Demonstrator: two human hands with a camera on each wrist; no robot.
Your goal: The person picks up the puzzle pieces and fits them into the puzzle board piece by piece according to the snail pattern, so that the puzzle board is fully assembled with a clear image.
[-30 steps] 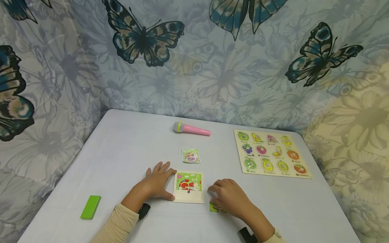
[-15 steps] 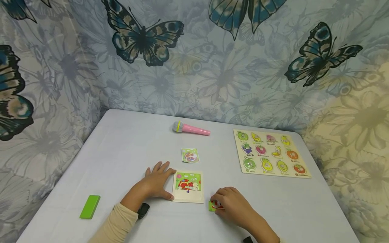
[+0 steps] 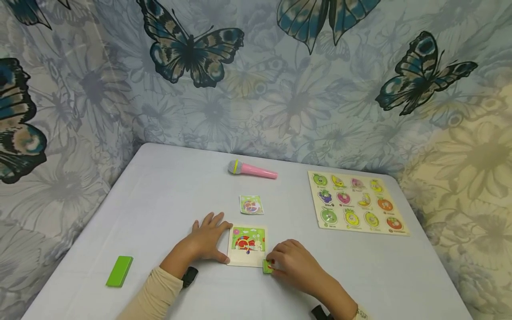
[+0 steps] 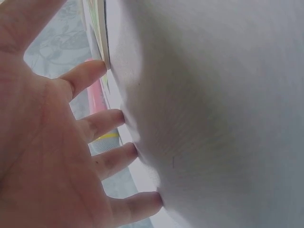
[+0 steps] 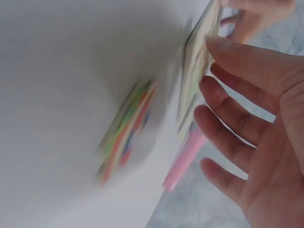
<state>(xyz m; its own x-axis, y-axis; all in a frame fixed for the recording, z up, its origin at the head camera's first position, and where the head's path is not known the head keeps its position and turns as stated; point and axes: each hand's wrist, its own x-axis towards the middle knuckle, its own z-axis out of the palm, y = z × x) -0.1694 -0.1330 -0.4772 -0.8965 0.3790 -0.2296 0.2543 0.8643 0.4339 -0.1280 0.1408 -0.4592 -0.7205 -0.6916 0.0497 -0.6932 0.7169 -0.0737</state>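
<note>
A small square wooden puzzle board (image 3: 248, 260) lies mid-table, its upper part filled with a green and red picture and its lower part bare wood. My left hand (image 3: 206, 242) is spread at the board's left side, thumb and index finger touching its edge. In the left wrist view the fingertips (image 4: 111, 116) rest on the table. My right hand (image 3: 294, 266) pinches a green puzzle piece (image 3: 266, 266) at the board's lower right corner, mostly covering it. Blurred thin coloured pieces (image 5: 126, 133) show in the right wrist view, apart from those fingers.
A small picture card (image 3: 251, 205) lies behind the board, with a pink toy microphone (image 3: 256, 170) farther back. A fruit puzzle board (image 3: 360, 204) lies at the right. A green block (image 3: 119, 271) lies at the left. A wall stands behind the white table (image 3: 176, 178).
My right hand has taken hold of the green puzzle piece and moved left with it to the board's corner. The left hand has stayed at the board's left edge.
</note>
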